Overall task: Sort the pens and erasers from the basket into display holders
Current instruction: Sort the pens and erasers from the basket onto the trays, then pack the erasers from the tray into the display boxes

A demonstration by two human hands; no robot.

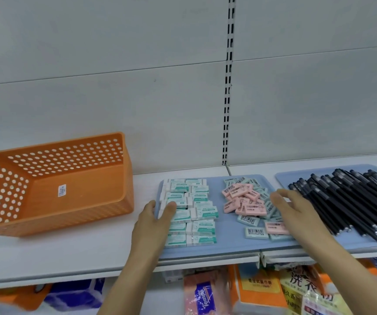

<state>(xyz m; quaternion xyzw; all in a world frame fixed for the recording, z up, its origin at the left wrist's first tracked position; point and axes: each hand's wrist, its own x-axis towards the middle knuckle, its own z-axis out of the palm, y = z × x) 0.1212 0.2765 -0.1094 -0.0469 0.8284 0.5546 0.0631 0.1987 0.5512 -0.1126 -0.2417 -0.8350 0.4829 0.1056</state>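
Erasers (217,208) lie on the blue tray (217,248) between both hands; basket (53,185) sits emptied at left; left hand (153,220) rests flat-fingered on the white stack, right hand (296,206) hovers loosely spread over coloured ones; pens (346,198) farther right.

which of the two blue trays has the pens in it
The right-hand blue tray, at the frame's right edge, holds the black pens. The other blue tray, nearer the orange basket, holds only erasers.

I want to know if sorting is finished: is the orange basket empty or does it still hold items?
Empty. The orange perforated plastic basket lies tipped toward the camera, showing only a bare floor with a small sticker.
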